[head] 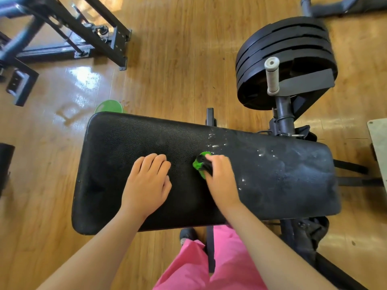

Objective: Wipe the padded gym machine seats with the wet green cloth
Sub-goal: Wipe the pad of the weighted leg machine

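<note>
A black padded seat fills the middle of the view, with wet streaks and white droplets on its right half. My right hand grips a bunched green and black cloth and holds it against the pad near the centre. My left hand rests on the pad to the left of the cloth, knuckles up and fingers curled under, holding nothing.
A green bowl peeks out beyond the seat's far left corner on the wooden floor. Stacked black weight plates and a grey handle stand at the far right. A dark metal frame occupies the far left.
</note>
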The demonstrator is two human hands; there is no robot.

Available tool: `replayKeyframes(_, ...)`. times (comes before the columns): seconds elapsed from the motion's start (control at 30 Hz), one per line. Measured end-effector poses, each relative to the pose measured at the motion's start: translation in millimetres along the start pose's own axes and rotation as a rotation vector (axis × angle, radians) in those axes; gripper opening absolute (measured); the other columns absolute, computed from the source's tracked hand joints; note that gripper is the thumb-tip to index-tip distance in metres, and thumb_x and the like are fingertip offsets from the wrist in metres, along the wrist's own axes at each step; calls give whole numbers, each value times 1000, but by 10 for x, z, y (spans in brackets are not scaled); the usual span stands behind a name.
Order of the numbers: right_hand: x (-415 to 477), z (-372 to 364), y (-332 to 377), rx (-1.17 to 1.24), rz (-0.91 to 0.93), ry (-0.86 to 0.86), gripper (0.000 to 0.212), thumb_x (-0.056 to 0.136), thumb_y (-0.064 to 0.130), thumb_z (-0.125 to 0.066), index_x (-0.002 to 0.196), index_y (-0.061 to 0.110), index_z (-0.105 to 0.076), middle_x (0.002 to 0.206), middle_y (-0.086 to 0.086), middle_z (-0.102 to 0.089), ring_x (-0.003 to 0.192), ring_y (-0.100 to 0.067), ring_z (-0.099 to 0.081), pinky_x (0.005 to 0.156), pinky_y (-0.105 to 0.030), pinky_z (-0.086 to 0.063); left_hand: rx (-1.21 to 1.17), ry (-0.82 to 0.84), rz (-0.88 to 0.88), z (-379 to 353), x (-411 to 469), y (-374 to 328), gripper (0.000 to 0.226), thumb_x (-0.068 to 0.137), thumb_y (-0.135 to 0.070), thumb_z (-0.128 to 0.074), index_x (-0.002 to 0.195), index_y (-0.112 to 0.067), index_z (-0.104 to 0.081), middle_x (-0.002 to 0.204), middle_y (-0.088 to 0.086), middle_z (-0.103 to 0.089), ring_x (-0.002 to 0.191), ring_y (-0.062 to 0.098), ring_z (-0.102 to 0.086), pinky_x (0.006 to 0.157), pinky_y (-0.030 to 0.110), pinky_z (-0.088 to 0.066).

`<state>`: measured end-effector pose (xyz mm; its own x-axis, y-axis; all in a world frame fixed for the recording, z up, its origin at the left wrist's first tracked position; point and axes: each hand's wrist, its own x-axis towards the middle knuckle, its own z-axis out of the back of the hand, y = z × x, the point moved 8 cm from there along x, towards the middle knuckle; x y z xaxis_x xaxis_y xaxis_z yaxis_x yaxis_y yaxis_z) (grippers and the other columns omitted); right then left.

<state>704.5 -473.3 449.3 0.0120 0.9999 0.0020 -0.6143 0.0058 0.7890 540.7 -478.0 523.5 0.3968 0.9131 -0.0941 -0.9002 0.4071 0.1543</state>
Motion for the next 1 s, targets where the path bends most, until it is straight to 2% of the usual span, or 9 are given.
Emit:
replayKeyframes(0.13,201,386,-613,-82,-241,-71,34,89,16,-67,120,5,-56,111,-9,-57,106,-22,-52,88,-27,-43,13,9,3,-13,4,6,35,89,-27,-43,113,-10,-63,119,8,-60,115,29,-51,97,43,-38)
replayKeyframes(0.23,161,452,-696,-104,-325,-100,34,89,9,-66,120,3,-54,115,-13,-55,108,-26,-51,87,-26,-40,18,31,4,-37,17,13,37,89,-28,-40,113,-10,-63,119,8,-60,115,29,-50,97,42,-36)
replayKeyframes(0.33,16,297,-369,-64,-270,-92,35,85,5,-70,117,5,-55,111,-11,-56,106,-22,-51,88,-29,-45,18,52,9,-43,17,10,38,89,-29,-41,114,-10,-63,120,8,-60,115,29,-51,97,43,-37)
replayKeyframes(0.47,-140,-41,235,54,-54,-5,37,79,6,-75,112,7,-59,105,-8,-58,98,-20,-51,85,-23,-38,8,62,13,-34,19,9,36,87,-28,-44,113,-11,-63,120,8,-61,115,29,-51,97,43,-37)
replayKeyframes(0.6,92,-100,245,47,26,50,41,77,8,-76,114,4,-59,108,-11,-59,103,-24,-53,86,-25,-40,15,80,21,-39,28,9,36,86,-27,-46,113,-11,-63,120,8,-60,116,29,-51,97,43,-36)
replayKeyframes(0.77,403,152,-211,-22,-73,-24,41,83,6,-72,121,2,-56,111,-13,-58,105,-27,-53,84,-35,-48,34,102,27,-53,34,8,38,88,-29,-40,112,-11,-64,119,8,-61,115,29,-50,97,43,-35)
replayKeyframes(0.9,370,362,-608,-32,-251,-105,34,90,9,-65,121,5,-53,115,-12,-56,111,-25,-50,85,-31,-44,39,102,32,-45,38,5,39,89,-29,-39,112,-11,-64,119,8,-61,115,29,-50,97,42,-34)
replayKeyframes(1.0,293,429,-649,-24,-312,-113,33,90,13,-66,120,8,-54,115,-10,-57,111,-23,-51,86,-28,-43,29,100,28,-34,37,-4,38,88,-28,-39,111,-11,-64,118,8,-60,115,28,-49,97,42,-34)
